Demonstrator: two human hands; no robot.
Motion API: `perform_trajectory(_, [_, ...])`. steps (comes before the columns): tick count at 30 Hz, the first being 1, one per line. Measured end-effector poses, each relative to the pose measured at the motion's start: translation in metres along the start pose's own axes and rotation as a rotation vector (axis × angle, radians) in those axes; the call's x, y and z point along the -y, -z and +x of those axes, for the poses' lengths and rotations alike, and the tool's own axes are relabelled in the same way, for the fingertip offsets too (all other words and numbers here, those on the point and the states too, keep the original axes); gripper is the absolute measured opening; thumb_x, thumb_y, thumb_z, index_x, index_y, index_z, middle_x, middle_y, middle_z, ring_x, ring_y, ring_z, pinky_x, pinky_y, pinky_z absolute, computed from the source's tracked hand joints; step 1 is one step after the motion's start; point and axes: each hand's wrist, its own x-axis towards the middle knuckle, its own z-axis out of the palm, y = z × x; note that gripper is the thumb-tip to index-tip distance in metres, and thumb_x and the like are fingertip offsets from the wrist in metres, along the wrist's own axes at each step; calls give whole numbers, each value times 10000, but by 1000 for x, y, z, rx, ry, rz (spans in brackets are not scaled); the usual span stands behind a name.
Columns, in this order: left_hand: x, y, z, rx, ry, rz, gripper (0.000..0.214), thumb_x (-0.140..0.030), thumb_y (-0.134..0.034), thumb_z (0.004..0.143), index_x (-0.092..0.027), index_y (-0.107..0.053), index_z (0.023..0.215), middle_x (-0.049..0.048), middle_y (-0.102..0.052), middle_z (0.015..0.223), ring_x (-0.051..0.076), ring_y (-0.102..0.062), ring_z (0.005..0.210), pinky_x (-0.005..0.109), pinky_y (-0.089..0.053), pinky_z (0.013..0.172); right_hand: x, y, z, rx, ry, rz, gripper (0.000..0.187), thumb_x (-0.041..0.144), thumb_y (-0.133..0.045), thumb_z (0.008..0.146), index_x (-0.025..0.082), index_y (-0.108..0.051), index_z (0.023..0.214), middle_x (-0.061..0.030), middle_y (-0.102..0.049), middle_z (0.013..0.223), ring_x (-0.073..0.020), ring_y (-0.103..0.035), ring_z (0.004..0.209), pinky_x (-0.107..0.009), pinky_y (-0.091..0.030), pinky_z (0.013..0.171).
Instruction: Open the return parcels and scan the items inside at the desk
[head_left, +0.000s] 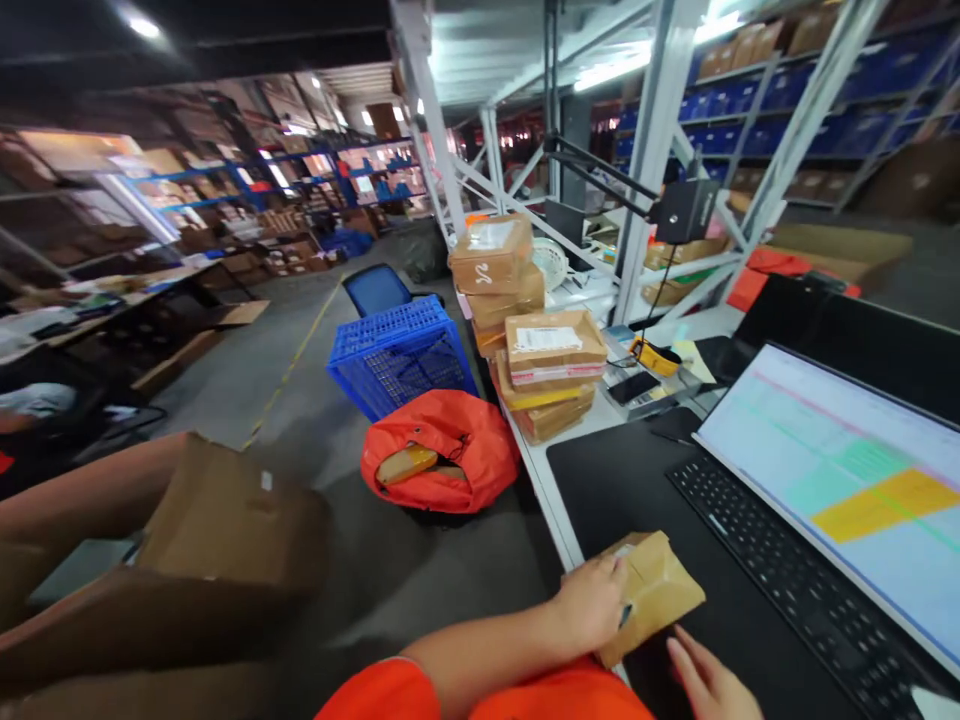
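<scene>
My left hand (592, 600) is closed around a small brown paper-wrapped parcel (660, 590) that rests on the black desk mat (622, 480) at the near edge of the white table. My right hand (709, 680) lies just below the parcel at the bottom of the view, fingers stretched toward it, not clearly touching. An orange sleeve (390, 695) covers my upper arm.
A black keyboard (795, 580) and lit monitor (847, 480) sit to the right. Stacked cardboard parcels (551, 360) stand at the table's far left. An orange bag (442, 450) and a blue crate (397, 355) sit on the floor. Blurred brown boxes (225, 520) lie at left.
</scene>
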Motion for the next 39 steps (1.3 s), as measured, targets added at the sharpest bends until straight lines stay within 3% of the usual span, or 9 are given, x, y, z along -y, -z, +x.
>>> perform_trajectory(5, [-9, 21, -8, 81, -74, -75, 564, -218, -585, 842, -163, -520, 1399, 132, -510, 1491, 277, -480, 1378, 419, -382, 1183, -79, 4, -46, -93, -436, -118, 614, 453, -350, 921, 19, -567, 1297, -225, -687, 1176, -327, -656, 1125, -432, -502, 976])
perform_trajectory(10, [-6, 20, 9, 61, -9, -144, 594, -125, -588, 786, -148, -566, 1379, 126, -518, 1483, 272, -499, 1370, 431, -394, 1187, -89, -10, -72, -220, -569, -248, 571, 387, -392, 953, -17, -509, 1339, -262, -619, 1239, -327, -592, 1205, -399, -473, 981])
perform_trajectory(15, [-6, 24, 16, 114, -3, -104, 616, -118, -558, 804, -86, -521, 1419, 150, -475, 1509, 263, -475, 1390, 410, -365, 1204, -77, -32, -57, -203, -528, -237, 385, 339, -532, 916, 128, -578, 1235, -187, -638, 1185, -298, -613, 1146, -368, -490, 924])
perform_trajectory(19, [-4, 31, 17, 160, 8, -83, 607, -133, -546, 826, -61, -501, 1428, 168, -442, 1524, 254, -468, 1395, 382, -361, 1203, -74, -43, -47, -153, -481, -222, 277, 139, -602, 805, 133, -595, 1082, -160, -670, 989, -296, -675, 944, -360, -516, 759])
perform_trajectory(25, [-3, 37, 19, 203, 10, -75, 584, -157, -536, 850, -96, -501, 1430, 156, -417, 1538, 261, -460, 1398, 396, -374, 1191, -84, -3, -43, -131, -298, -160, 196, 166, -433, 927, 162, -629, 930, -119, -668, 939, -227, -674, 931, -317, -516, 826])
perform_trajectory(29, [-6, 42, 21, 238, -19, -62, 593, -169, -530, 852, -91, -486, 1438, 162, -407, 1542, 262, -451, 1403, 383, -375, 1187, -44, 57, -40, -144, -34, -218, 350, 297, -333, 1024, 201, -548, 1283, -104, -644, 1171, -195, -641, 1047, -301, -487, 881])
perform_trajectory(32, [-7, 45, 22, 230, -38, -85, 585, -172, -530, 846, -82, -500, 1423, 168, -430, 1527, 269, -455, 1399, 383, -374, 1187, 9, 93, -29, -36, 206, -499, 353, 334, -326, 1034, 236, -561, 1278, -60, -677, 937, -207, -662, 826, -317, -453, 708])
perform_trajectory(35, [-6, 43, 24, 208, -50, -119, 578, -176, -540, 834, -87, -523, 1405, 164, -467, 1506, 265, -458, 1397, 367, -376, 1185, 53, 107, -14, 54, 355, -718, 296, 222, -374, 1002, 219, -589, 1204, -54, -661, 856, -201, -642, 740, -315, -374, 627])
perform_trajectory(39, [1, 34, 25, 178, -94, -141, 612, -168, -566, 808, -82, -514, 1411, 171, -492, 1489, 256, -479, 1382, 357, -368, 1190, 79, 110, 2, 97, 432, -810, 250, 152, -405, 959, 185, -588, 1125, -83, -670, 911, -211, -642, 759, -329, -334, 610])
